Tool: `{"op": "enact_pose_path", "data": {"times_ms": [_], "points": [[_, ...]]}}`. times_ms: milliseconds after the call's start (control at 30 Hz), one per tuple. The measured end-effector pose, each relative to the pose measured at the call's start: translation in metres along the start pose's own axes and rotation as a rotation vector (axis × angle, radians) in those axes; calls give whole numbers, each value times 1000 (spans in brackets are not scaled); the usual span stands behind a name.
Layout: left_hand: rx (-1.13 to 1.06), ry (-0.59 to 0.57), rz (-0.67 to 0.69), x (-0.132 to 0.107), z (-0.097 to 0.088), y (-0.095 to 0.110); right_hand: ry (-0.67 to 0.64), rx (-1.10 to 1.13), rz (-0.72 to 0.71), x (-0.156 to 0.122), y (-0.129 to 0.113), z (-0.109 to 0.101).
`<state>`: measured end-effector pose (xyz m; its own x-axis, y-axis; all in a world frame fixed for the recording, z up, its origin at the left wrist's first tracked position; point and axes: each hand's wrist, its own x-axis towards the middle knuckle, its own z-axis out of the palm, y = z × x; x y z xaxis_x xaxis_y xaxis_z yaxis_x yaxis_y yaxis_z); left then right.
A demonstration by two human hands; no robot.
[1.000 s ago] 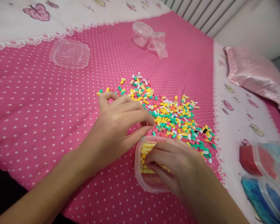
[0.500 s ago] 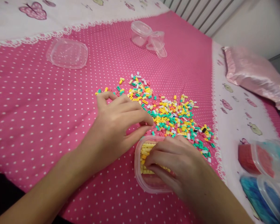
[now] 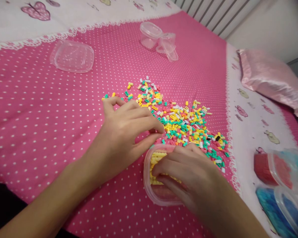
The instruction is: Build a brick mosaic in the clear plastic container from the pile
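Observation:
My right hand (image 3: 188,175) reaches into a clear plastic tub (image 3: 147,185). Yellow toy bricks (image 3: 157,158) are lined up in rows inside it. The thumb and fingers are closed together over these bricks, and whatever they grip is hidden. Just left of the tub, my left hand (image 3: 129,129) hovers over the near side of a spread of small loose toy bricks (image 3: 181,125) in yellow, green, white and pink. Its thumb and index fingertips meet in a pinch, with any small piece between them too hidden to name.
A clear lid (image 3: 73,57) lies at the far left on the pink dotted bedspread (image 3: 52,109). Small clear containers (image 3: 150,34) sit at the back. Tubs of red pieces (image 3: 263,168) and blue pieces (image 3: 273,205) stand at right, below a pink pillow (image 3: 273,77).
My right hand's fingertips have shifted slightly left within the tub. The left hand keeps its pinch in almost the same place.

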<state>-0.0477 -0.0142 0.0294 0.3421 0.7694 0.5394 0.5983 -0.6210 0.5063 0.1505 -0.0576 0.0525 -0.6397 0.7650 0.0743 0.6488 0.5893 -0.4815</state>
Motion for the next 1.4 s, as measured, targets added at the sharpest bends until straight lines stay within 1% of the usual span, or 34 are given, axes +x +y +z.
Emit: {"op": "enact_pose_path", "data": {"times_ms": [133, 333, 533, 633, 800, 833, 900, 967, 1033, 1200, 1400], "points": [[-2, 4, -5, 0, 1, 1, 12, -42, -11, 1, 0, 3], [-4, 2, -7, -2, 0, 2, -26, -55, -1, 0, 0, 3], [-2, 2, -8, -2, 0, 2, -25, -62, -48, -1, 1, 2], [4, 1, -15, -2, -1, 1, -3, -37, -26, -3, 0, -5], [10, -2, -41, -1, -3, -2, 106, -88, -20, -5, 5, -27], [19, -8, -52, -1, -3, -3, 141, -96, -3, -5, 7, -30], [50, -18, -85, -1, -4, -7, 250, -88, 50, -3, 15, -33], [90, -25, -131, -1, -4, -12, 380, -49, 106, -1, 27, -31], [128, -25, -166, -2, -3, -18, 447, -22, 151, 3, 42, -24], [201, -7, -174, -5, 0, -27, 402, -149, 231, 6, 74, -9], [200, -76, -200, -8, 1, -32, 407, -121, 224, 5, 91, -5]]}}
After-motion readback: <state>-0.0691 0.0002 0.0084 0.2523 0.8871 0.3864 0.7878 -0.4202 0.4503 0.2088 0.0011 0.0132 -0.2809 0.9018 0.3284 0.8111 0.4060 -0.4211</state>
